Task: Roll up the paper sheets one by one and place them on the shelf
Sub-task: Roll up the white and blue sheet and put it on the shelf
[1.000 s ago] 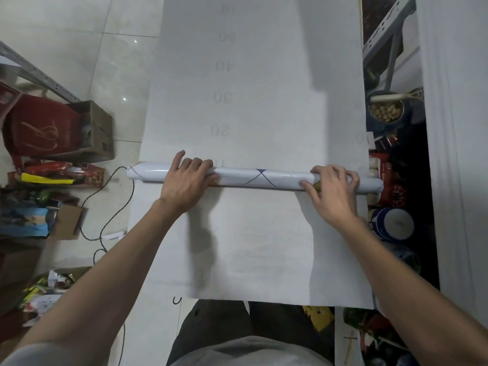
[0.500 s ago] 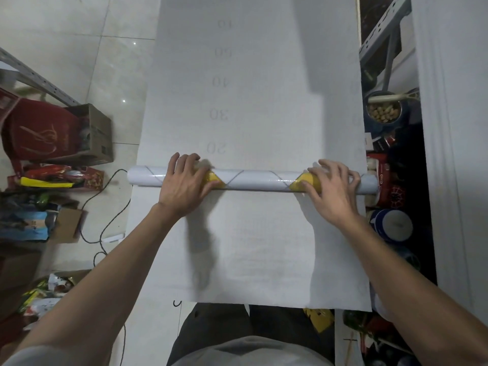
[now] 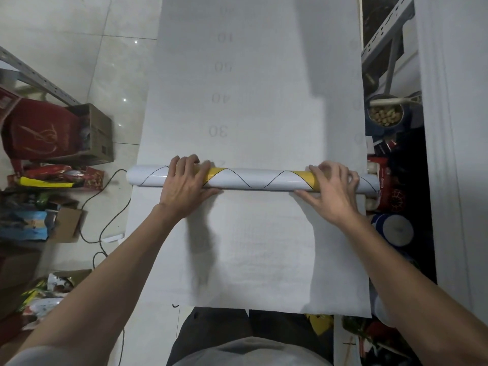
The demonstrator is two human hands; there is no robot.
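While most of the long white paper sheet (image 3: 264, 88) still lies flat on the tiled floor (image 3: 79, 27), running away from the person with faint reversed numbers showing through it, the rolled part (image 3: 253, 179) now sits just short of the "30" mark, whereas a second ago it lay nearer the "10" end; the roll has travelled away from the person and taken up more sheet. Its printed outer face has turned too, so yellow patches and black crossing lines show where a blue cross showed earlier. Metal shelf framing (image 3: 388, 30) stands at the right edge, cluttered with a bowl of nuts (image 3: 384, 114), and a cardboard box (image 3: 92, 133) sits to the left. The left hand (image 3: 184, 188) curls loosely over the roll left of centre, fingers draped across the top and thumb flat on the sheet; the right hand (image 3: 330, 191) presses over it near the right end the same way. Rolling looks under halfway done, with shelving yet to come.
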